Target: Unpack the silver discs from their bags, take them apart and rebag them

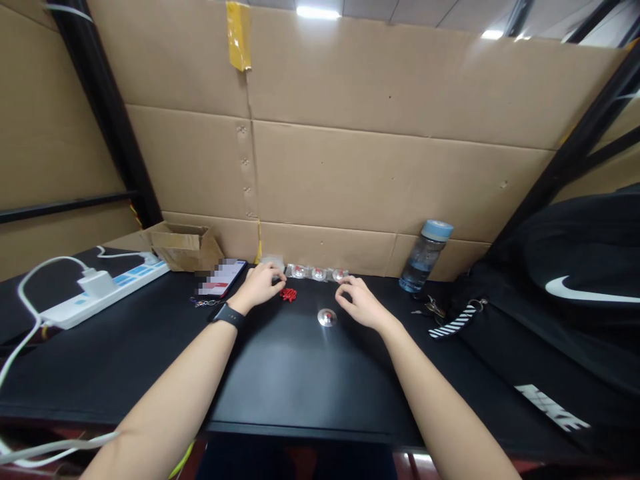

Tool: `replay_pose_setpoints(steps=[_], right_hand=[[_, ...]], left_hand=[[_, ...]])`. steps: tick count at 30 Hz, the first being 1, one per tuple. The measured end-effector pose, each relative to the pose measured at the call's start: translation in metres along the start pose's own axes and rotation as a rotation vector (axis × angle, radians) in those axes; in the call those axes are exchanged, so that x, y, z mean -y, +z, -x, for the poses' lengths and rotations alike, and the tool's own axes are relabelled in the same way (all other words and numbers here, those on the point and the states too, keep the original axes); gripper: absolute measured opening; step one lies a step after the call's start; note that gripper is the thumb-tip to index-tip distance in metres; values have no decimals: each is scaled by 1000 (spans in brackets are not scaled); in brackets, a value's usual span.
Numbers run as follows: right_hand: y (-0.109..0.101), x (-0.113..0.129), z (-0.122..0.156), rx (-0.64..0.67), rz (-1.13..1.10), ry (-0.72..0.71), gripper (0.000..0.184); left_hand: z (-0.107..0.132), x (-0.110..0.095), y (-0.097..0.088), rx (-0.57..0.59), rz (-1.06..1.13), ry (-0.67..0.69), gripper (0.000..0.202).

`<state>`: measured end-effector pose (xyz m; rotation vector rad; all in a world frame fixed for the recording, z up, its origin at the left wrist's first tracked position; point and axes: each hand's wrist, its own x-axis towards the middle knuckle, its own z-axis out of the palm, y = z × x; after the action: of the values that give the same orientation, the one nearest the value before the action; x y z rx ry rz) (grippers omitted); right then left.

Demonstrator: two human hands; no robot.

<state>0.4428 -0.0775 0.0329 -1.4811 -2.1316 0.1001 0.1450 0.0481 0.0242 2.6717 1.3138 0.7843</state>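
Observation:
My left hand (263, 283) is above the back of the black table, fingers curved and thumb apart, with nothing visible in it. It is nearest to a clear plastic packet (273, 260) and a small bundle of red cord (289, 294). My right hand (363, 303) has loosely bent fingers, with a gap between thumb and index finger. Its fingertips are beside or touching a wrapped disc with a red centre (340, 274); which, I cannot tell. Two similar wrapped discs (319, 273) lie in line to its left. Between the hands sits a shiny round metal disc with a red centre (327, 318).
A phone (224, 277), an opened cardboard box (185, 247) and a white power strip (107, 293) with cables lie at left. On the right are a water bottle (425, 257), keys (435, 308) and a black bag (540, 333). A cardboard wall (325, 180) closes the back.

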Motion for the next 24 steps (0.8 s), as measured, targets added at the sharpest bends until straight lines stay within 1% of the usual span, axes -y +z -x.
replay_pose_setpoints(steps=[1,2,5,7,9,11,15,20,24], right_hand=[[-4,-7,1,9,25,28,9],[-8,-14,2,31,51,67,13],[-20,-34,7,153,98,190,38],[-26,-43,11,217,65,236,43],[-30,-49,13,230,4,246,39],[-31,-51,14,212,-30,237,34],[-28,-50,13,183,-22,227,35],[-25,-48,12,167,17,198,32],[-26,-46,12,146,49,173,27]], left_hand=[[0,3,1,37,-9,1,18],[1,6,2,67,-11,4,18],[1,8,7,112,25,31,18],[1,9,11,125,73,59,18],[1,11,15,124,108,85,18],[0,12,18,108,117,101,18],[-1,12,22,64,124,104,17],[-1,7,18,40,122,87,14],[0,-1,10,-15,137,47,14]])
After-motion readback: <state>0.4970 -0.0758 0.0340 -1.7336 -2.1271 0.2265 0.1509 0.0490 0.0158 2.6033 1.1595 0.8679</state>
